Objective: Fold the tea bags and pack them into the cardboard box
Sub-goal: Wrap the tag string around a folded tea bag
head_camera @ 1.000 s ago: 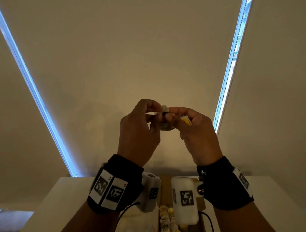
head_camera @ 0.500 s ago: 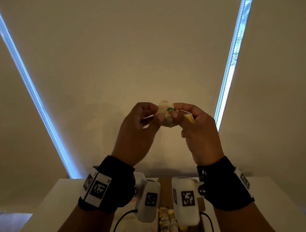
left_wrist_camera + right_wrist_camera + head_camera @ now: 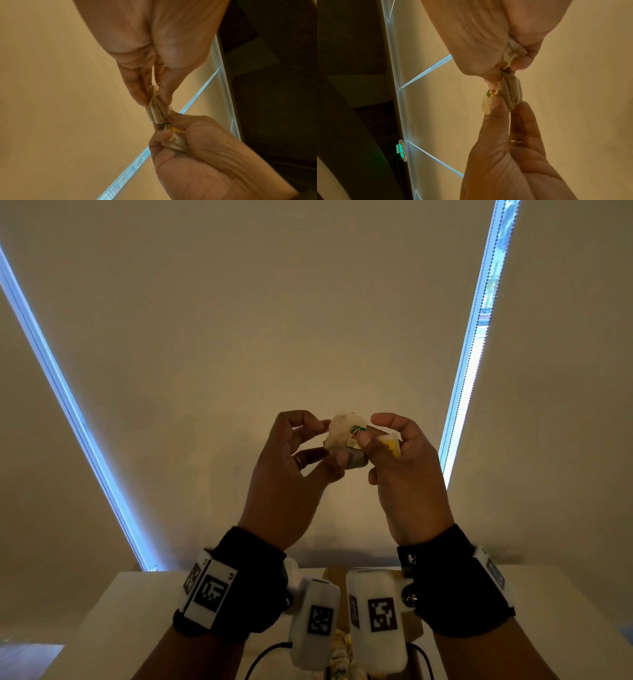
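Both hands, left hand [image 3: 284,474] and right hand [image 3: 407,470], pinched a half-folded tea bag [image 3: 344,436] above the partly filled cardboard box [image 3: 412,628] at 6 o'clock, packing unfinished

Head behind, wrists close beneath

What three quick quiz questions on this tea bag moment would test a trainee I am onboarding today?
1. True or false: the crumpled pale paper tea bag lies on the white table.
2. Which hand also holds a second tea bag with a yellow tag?
3. Multiple choice: the brown cardboard box is (a) below the wrists, (b) held up, (c) absent.

Key: 1 false, both the left hand and the right hand pinch it in the air. 2 right. 3 a.
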A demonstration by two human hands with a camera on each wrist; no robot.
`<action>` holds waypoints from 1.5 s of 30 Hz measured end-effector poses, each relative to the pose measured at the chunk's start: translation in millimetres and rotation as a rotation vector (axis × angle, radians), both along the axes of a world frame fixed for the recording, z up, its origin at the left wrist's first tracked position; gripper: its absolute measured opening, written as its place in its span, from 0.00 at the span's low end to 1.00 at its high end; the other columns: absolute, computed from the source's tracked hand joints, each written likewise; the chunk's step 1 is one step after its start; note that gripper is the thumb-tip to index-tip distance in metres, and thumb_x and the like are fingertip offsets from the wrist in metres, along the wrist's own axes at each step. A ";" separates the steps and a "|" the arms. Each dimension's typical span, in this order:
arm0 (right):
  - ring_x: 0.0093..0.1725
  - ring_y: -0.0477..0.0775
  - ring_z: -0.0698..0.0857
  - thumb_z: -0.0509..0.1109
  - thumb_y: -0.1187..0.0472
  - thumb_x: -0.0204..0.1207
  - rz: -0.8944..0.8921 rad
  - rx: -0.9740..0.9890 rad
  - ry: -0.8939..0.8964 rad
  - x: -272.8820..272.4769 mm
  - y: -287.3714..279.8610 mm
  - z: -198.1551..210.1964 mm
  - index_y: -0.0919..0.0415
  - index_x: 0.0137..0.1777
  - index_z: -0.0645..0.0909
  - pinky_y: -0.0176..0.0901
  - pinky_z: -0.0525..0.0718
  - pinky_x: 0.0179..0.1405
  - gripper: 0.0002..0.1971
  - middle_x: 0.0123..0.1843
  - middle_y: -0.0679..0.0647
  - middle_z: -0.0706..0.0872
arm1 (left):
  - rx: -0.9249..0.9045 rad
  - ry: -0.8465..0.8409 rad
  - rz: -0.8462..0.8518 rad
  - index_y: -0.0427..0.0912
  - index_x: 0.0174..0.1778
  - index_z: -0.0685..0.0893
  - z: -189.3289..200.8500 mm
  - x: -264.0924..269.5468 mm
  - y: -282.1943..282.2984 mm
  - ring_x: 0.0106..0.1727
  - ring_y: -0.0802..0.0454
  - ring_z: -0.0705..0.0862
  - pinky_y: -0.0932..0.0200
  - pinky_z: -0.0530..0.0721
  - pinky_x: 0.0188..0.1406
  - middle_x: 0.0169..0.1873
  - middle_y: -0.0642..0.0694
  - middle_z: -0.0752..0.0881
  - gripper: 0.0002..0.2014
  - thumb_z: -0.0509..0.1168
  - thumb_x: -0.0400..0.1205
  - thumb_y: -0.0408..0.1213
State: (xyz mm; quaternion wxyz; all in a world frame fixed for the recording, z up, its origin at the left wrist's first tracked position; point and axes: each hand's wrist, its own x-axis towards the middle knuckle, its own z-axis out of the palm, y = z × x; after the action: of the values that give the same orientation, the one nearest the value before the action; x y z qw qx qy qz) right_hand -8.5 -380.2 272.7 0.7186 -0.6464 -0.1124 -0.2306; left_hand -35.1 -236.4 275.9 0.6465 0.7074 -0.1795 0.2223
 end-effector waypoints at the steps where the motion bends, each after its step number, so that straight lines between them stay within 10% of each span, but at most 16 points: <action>1: 0.41 0.44 0.87 0.74 0.56 0.81 -0.005 0.023 0.009 -0.1 0.5 0.0 0.43 0.57 0.81 0.34 0.84 0.38 0.09 0.49 0.42 0.88 | -0.015 -0.009 -0.031 0.52 0.56 0.78 -1.1 0.0 -0.3 0.60 0.45 0.91 0.42 0.93 0.52 0.65 0.50 0.87 0.16 0.76 0.79 0.35; 7: 0.37 0.42 0.85 0.74 0.59 0.81 -0.004 0.097 0.017 -4.5 3.1 -2.7 0.48 0.56 0.83 0.34 0.84 0.35 0.07 0.44 0.42 0.89 | 0.164 -0.120 -0.030 0.52 0.55 0.89 -6.9 3.6 -2.5 0.65 0.51 0.87 0.45 0.90 0.60 0.64 0.54 0.88 0.12 0.68 0.86 0.28; 15: 0.37 0.46 0.85 0.74 0.58 0.81 0.007 0.089 0.054 -9.2 1.9 -5.3 0.49 0.57 0.84 0.33 0.83 0.30 0.07 0.45 0.49 0.88 | 0.230 -0.126 0.076 0.56 0.61 0.88 -5.6 2.0 -1.1 0.59 0.66 0.87 0.77 0.82 0.51 0.61 0.59 0.88 0.13 0.73 0.83 0.35; 24: 0.45 0.54 0.86 0.70 0.60 0.83 0.085 0.083 0.127 -8.7 -8.2 -5.3 0.55 0.61 0.81 0.36 0.84 0.32 0.08 0.51 0.56 0.86 | 0.237 -0.127 0.059 0.53 0.61 0.89 -6.3 -1.0 1.3 0.58 0.61 0.88 0.72 0.85 0.49 0.63 0.54 0.87 0.16 0.72 0.83 0.28; 34: 0.45 0.62 0.89 0.59 0.68 0.82 0.408 0.598 0.317 -8.5 -27.0 -1.7 0.59 0.45 0.77 0.48 0.89 0.34 0.08 0.51 0.62 0.72 | 0.211 -0.130 0.072 0.53 0.60 0.88 -9.7 1.8 1.9 0.57 0.66 0.88 0.76 0.84 0.49 0.63 0.54 0.86 0.16 0.72 0.83 0.28; 39: 0.59 0.63 0.85 0.64 0.73 0.80 0.324 0.437 0.294 -4.7 -33.4 -5.8 0.55 0.44 0.77 0.50 0.83 0.48 0.11 0.53 0.59 0.79 | 0.195 -0.131 0.086 0.49 0.61 0.90 -8.6 5.1 6.2 0.56 0.65 0.88 0.75 0.84 0.49 0.63 0.54 0.87 0.15 0.72 0.83 0.27; 45: 0.42 0.48 0.86 0.76 0.66 0.69 0.369 0.264 0.204 -9.6 -35.2 0.9 0.53 0.48 0.79 0.43 0.74 0.40 0.13 0.43 0.48 0.90 | 0.185 -0.076 0.072 0.56 0.61 0.87 -11.2 8.7 8.2 0.56 0.69 0.88 0.75 0.84 0.47 0.60 0.62 0.88 0.17 0.74 0.82 0.29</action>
State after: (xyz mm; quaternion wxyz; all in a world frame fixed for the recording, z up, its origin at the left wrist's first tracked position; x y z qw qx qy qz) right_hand -18.1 -415.4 273.6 0.8344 -0.5354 -0.1241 -0.0418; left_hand -26.4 -228.2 264.7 0.5624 0.7613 -0.1981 0.2548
